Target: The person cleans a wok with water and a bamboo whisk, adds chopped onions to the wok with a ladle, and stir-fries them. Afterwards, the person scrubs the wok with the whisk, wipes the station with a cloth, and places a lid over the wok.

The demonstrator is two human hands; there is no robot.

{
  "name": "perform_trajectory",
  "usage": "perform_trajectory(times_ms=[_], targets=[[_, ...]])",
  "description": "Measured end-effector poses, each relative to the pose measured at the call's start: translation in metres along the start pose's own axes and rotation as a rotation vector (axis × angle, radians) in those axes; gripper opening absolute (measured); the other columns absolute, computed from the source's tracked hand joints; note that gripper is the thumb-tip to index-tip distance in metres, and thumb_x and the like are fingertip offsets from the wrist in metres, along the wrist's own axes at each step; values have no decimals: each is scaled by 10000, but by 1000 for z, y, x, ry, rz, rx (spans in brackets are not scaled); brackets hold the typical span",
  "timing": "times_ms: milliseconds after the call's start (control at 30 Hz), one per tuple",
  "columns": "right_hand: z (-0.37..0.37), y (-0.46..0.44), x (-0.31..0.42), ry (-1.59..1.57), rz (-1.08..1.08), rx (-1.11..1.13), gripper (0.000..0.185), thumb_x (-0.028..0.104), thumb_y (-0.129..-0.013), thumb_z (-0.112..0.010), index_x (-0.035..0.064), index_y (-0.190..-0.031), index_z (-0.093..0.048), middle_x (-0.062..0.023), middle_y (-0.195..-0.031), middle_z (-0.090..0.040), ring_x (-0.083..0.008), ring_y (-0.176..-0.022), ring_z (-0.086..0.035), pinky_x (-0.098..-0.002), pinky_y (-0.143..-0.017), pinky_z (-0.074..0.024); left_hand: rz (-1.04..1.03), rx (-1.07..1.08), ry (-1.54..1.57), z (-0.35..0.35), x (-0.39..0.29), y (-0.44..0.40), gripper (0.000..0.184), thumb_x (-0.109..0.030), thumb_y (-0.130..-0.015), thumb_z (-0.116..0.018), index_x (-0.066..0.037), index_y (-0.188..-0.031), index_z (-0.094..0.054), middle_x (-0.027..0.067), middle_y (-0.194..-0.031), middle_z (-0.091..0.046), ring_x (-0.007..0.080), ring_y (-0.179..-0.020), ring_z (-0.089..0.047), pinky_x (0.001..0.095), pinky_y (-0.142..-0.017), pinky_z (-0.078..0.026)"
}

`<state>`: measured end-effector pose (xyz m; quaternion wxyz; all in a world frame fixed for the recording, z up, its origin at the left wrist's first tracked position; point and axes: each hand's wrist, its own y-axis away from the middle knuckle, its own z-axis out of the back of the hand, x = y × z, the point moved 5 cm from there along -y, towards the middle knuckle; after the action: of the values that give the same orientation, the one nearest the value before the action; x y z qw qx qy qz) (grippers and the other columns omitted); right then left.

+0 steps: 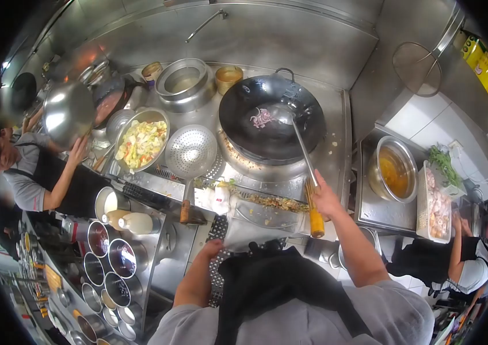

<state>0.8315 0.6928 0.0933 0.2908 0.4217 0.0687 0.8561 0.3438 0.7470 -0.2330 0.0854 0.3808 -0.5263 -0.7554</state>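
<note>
In the head view, the right hand (326, 197) is closed round the slim metal handle of a ladle (282, 114), its bowl resting in a round, glossy black wok (255, 132) beside purplish sliced onion (262, 118). The left hand (213, 248) is curled near the steel bench's front edge; its grip cannot be told. A perforated steel skimmer (191, 150) with a wooden handle lies left of the wok.

I see the steel cooktop (338, 123): beyond my right hand (326, 198)'s grip, a wok (241, 129); farther left, a pot (182, 103), vegetable bowl (166, 123) and skimmer (191, 150); beside the grip, a brush (316, 223).
</note>
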Motion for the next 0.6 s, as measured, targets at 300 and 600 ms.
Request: perform_trajectory(times_ms=[300,600], targets=[[2,-30,39,-376,-56,-116,839,-2,-897,-568,249,-1595,-175,-110,-869,-631,-154,-518,-528,-329,-501,-479,-132,-99,265,36,2,50,276,-265,-909,-658,-113,-1140,-658,33,-819,-636,145,-662,-585,336,-555,-510],[-48,-16,113,-476,-87,54,827,-43,-870,-559,207,-1584,-227,-67,-785,-584,-133,-478,-502,-293,-433,-426,-293,112,1083,155,-103,69,371,-353,-1025,-484,-56,-1241,-536,193,-1037,-665,313,-854,-682,453,-697,-574]])
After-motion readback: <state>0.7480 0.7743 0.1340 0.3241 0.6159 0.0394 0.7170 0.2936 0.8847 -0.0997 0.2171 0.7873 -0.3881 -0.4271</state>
